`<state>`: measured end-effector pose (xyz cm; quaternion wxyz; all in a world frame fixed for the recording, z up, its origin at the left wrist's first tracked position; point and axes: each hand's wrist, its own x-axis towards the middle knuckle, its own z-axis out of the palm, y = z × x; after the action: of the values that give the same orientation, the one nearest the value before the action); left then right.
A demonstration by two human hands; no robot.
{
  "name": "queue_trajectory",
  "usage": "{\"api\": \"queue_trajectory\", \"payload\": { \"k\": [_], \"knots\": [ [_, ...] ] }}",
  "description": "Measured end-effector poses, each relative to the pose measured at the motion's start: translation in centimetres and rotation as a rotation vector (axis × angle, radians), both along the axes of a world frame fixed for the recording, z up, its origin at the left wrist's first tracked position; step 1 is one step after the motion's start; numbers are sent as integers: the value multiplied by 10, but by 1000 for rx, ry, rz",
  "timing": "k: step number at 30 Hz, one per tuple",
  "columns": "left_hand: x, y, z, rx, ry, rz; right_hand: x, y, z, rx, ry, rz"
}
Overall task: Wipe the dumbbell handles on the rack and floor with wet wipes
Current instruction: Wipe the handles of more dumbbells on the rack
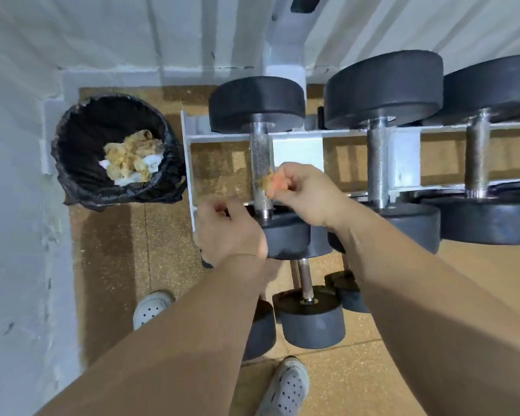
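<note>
Orange-stained wipe (271, 183) pinched by right hand (308, 195) on handle (260, 159) at rack's (300, 147) left end; left hand (228, 234) grips near head (287, 235). Bin (72, 124) holds used wipes (132, 159); floor dumbbells (311, 321) likely pending.

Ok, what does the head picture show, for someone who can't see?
A right hand presses a dirty wipe on a dumbbell handle on a rack; the left hand holds its near end. A bin of used wipes stands left.
</note>
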<state>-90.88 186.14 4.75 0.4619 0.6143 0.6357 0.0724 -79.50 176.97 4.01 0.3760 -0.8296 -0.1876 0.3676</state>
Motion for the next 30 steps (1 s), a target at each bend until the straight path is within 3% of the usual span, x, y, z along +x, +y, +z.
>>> {"api": "queue_trajectory", "payload": {
  "k": [2, 10, 15, 20, 23, 27, 30],
  "knots": [
    [1, -2, 2, 20, 3, -3, 5, -7, -2, -11, 29, 32],
    [2, -2, 0, -22, -23, 0, -1, 9, -21, 161, 56, -257],
    [4, -2, 2, -38, -22, -6, 4, 17, -26, 203, 140, -300],
    [6, -4, 9, -71, -6, -6, 22, 42, -19, 327, 68, -524],
    [7, -3, 9, -63, -9, 2, 17, 38, -18, 280, 73, -459],
    [5, -2, 3, -42, -15, 11, 1, 1, -16, 110, 169, -77],
    [4, -2, 3, -31, -19, 2, 8, 10, -14, 185, 160, -192]
  ]
}}
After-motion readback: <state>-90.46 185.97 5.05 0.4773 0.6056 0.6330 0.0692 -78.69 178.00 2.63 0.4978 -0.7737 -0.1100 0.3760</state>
